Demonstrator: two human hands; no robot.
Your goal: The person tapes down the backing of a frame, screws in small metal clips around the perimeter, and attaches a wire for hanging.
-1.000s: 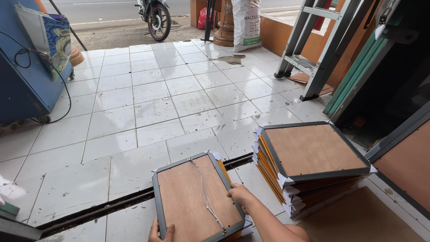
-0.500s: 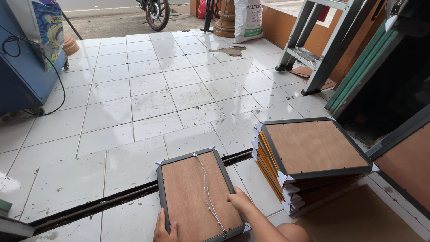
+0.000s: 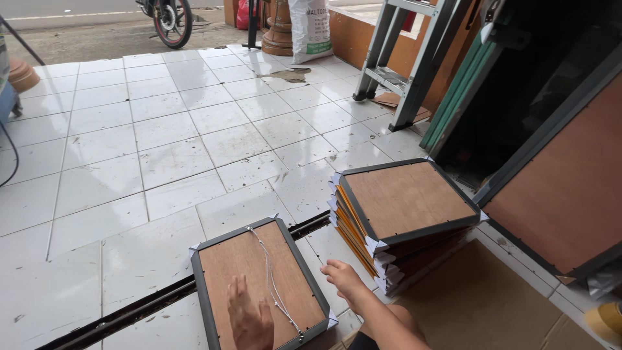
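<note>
A person's left hand (image 3: 249, 321) lies open, fingers spread, flat on the brown backing of a grey picture frame (image 3: 259, 282). The right hand (image 3: 343, 279), loosely open and holding nothing, hovers beside the frame's edge, a stack of frames (image 3: 405, 217) just beyond it.

single frame (image 3: 259, 285) lies face down on the tiled floor (image 3: 162, 155), lower centre of the frame, across a floor track (image 3: 162, 299). left hand (image 3: 249, 319) rests flat on its backing; right hand (image 3: 342, 279) sits at its right edge, touching. hanging wire (image 3: 272, 285) runs down the backing. stack of frames (image 3: 405, 217) just right of the right hand. large frame (image 3: 570, 188) leans at far right. ladder (image 3: 408, 61) upper right; motorbike wheel (image 3: 172, 23) upper left; sack (image 3: 310, 29) top centre.
</note>
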